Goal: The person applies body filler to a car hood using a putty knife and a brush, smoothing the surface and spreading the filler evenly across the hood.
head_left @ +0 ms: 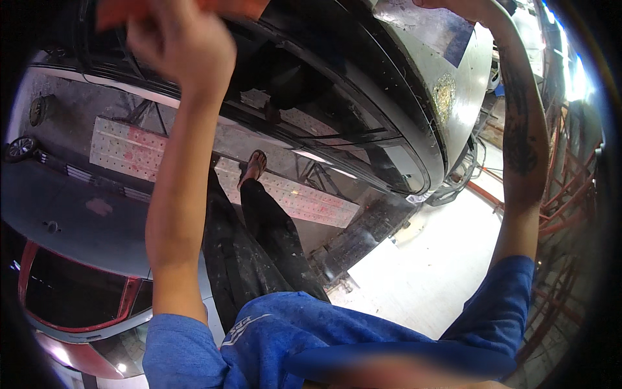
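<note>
My left hand (188, 52) is raised at the top left, its fingers curled and smeared by motion. It is closed on an orange-red piece (240, 6) whose kind I cannot make out; the upper edge cuts it off. Below the hand lies the glossy black side of a car (298, 81) with long dark windows. At the top right my right hand (447, 3) reaches over the car's pale upper surface (476, 71), beside a greyish sheet (440, 32). The picture's edge hides most of its fingers. Whether it holds anything cannot be seen.
My sandalled foot (256, 165) rests on a raised perforated plank (311, 201) with red stains. Behind me at the left stands another car, grey (84, 207) with red window frames. A loose wheel (21, 148) lies far left. Red metal bars (570, 188) rise at the right.
</note>
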Demonstrator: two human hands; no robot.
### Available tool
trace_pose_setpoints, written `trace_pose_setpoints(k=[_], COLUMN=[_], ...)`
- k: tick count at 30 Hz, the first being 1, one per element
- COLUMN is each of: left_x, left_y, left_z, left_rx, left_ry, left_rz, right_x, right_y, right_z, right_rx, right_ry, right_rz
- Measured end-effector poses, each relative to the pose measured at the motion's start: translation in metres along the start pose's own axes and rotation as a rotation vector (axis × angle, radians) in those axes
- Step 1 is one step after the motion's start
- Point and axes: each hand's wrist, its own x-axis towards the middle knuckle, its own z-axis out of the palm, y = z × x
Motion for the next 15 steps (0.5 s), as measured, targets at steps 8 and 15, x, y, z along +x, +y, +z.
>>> trace_pose_setpoints(k=[8,15], left_x=[-0.177,-0.259], left_y=[-0.049,-0.015], left_z=[-0.144,-0.246], left_rx=[-0.537,-0.383], left_ry=[0.034,-0.092], left_rz=[-1.041,-1.648], right_x=[-0.001,-0.002], right_y=[0.015,0.002], right_z=[0.002,0.005], right_rx=[0.183,0.071], right_ry=[-0.067,0.074], right_rz=[-0.021,0.095])
